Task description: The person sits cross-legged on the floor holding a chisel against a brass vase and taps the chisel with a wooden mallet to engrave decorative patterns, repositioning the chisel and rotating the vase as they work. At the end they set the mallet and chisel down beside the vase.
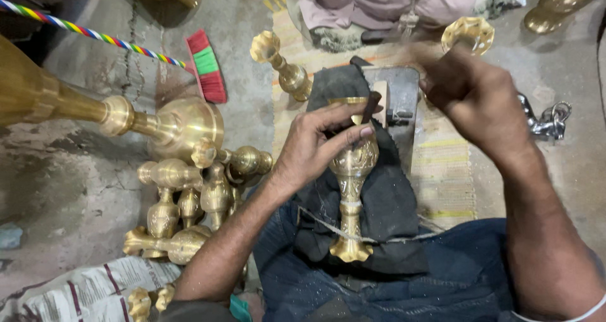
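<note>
- Your left hand (319, 146) pins a brass vase (352, 170) on the black cloth (385, 202) across your lap, fingers curled over its mouth, and pinches a dark punch (370, 107) against the rim.
- Your right hand (476, 98) is raised above the mat's (442, 170) right side, blurred; its grip looks clenched, but you cannot tell what it holds.
- Risk: a strike landing off the punch would hit your left thumb or fingers, which sit right beside the tip.
- Risk: the vase rests only on soft cloth, so it could roll or slip and the punch skid across the pattern.
- The vase lies lengthwise, mouth away from you, scalloped foot toward you; its bowl and stem are engraved and dull gold.
- More brass pieces (189, 202) crowd the floor at your left.
</note>
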Demonstrator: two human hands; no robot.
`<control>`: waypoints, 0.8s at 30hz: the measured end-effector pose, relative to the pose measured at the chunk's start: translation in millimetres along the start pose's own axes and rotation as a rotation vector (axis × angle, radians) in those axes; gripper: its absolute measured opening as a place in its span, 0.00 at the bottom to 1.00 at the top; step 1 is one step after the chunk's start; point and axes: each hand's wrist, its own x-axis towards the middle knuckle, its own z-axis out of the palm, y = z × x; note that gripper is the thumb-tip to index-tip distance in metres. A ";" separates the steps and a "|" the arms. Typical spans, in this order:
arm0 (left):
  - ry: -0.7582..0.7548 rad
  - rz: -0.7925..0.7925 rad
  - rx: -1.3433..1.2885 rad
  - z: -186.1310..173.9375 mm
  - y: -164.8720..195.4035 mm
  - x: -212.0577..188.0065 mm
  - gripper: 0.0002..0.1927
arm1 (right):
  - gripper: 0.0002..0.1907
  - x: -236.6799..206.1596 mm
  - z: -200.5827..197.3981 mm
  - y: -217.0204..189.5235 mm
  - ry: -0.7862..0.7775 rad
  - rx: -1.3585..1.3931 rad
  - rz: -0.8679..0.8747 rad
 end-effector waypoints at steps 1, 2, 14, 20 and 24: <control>-0.002 -0.004 0.002 0.1 -0.3 -0.8 0.19 | 0.09 -0.2 0.8 1.3 -0.056 -0.086 0.030; -0.004 -0.001 0.008 -0.7 -0.9 0.2 0.19 | 0.09 -0.1 -0.7 2.5 -0.106 -0.173 0.054; -0.050 0.045 0.002 -1.8 -4.3 2.5 0.19 | 0.12 1.0 2.0 14.4 -0.063 -0.246 0.096; -0.067 -0.036 -0.073 -2.7 -4.4 -0.9 0.20 | 0.12 -1.2 -1.5 9.3 -0.082 -0.231 0.080; -0.026 -0.100 -0.160 0.1 -7.5 0.2 0.21 | 0.19 -1.1 -2.5 8.7 -0.074 -0.572 -0.135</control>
